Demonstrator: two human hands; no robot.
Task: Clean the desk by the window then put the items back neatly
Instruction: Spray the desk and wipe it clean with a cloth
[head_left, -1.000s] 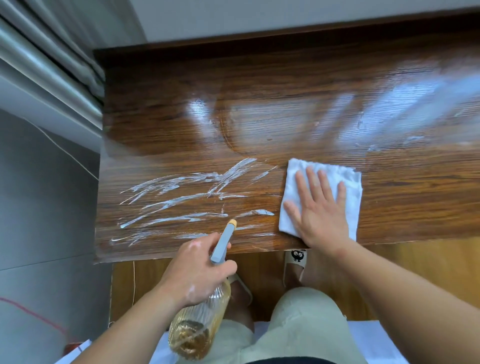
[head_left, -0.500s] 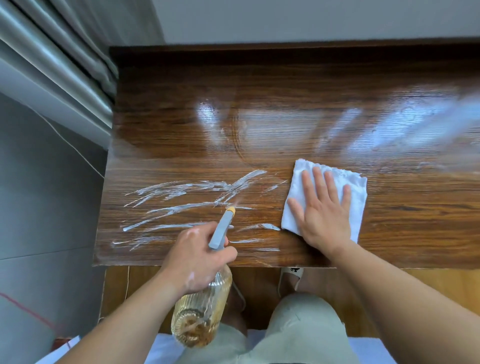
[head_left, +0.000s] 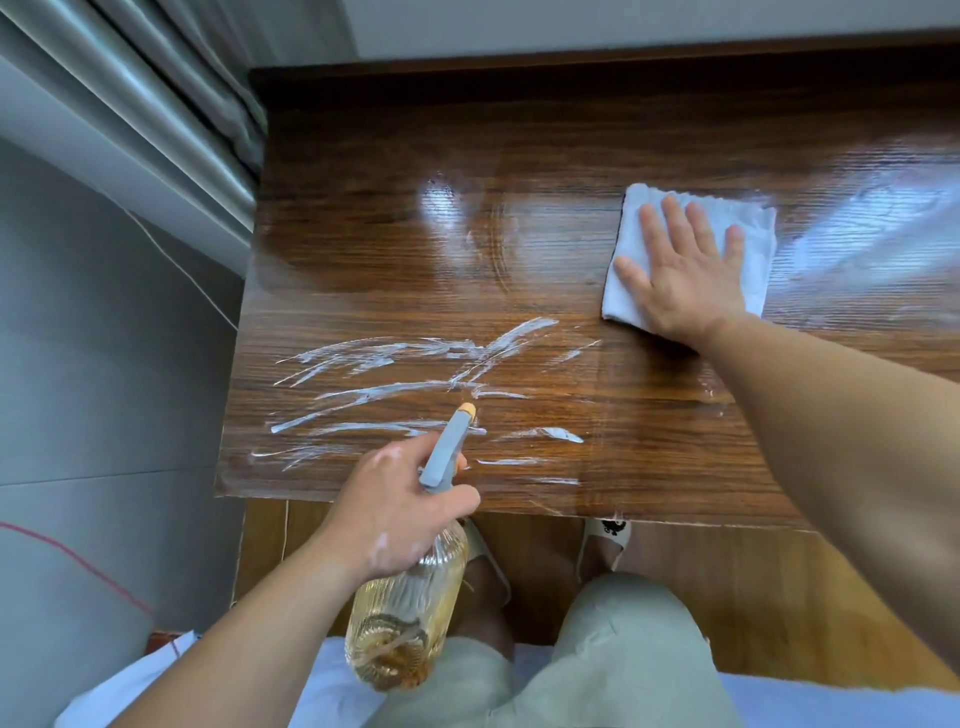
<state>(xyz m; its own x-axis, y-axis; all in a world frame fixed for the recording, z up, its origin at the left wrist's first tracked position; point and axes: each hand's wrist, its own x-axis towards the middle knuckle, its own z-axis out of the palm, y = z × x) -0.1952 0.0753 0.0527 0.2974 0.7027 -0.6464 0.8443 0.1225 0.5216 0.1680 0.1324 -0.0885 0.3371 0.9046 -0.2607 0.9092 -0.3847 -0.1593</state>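
Note:
The dark wooden desk (head_left: 363, 249) fills the upper view, glossy with reflections. White foam streaks (head_left: 415, 384) cross its front left part. My right hand (head_left: 675, 270) lies flat, fingers spread, pressing a folded white cloth (head_left: 748, 228) onto the desk's right middle. My left hand (head_left: 400, 514) grips the neck of an amber ribbed spray bottle (head_left: 405, 623) at the desk's front edge. Its grey nozzle with an orange tip (head_left: 449, 441) points over the foam streaks.
Grey curtains (head_left: 171, 104) hang at the desk's left end, beside a grey wall (head_left: 104, 364). A thin white cord (head_left: 176, 260) runs down that wall. Below the desk edge are my slippered feet (head_left: 608, 540), wooden floor (head_left: 727, 597) and pale trousers.
My right hand has slid the cloth away from the front edge, further back and to the right on the desk. The left hand and bottle have stayed in place.

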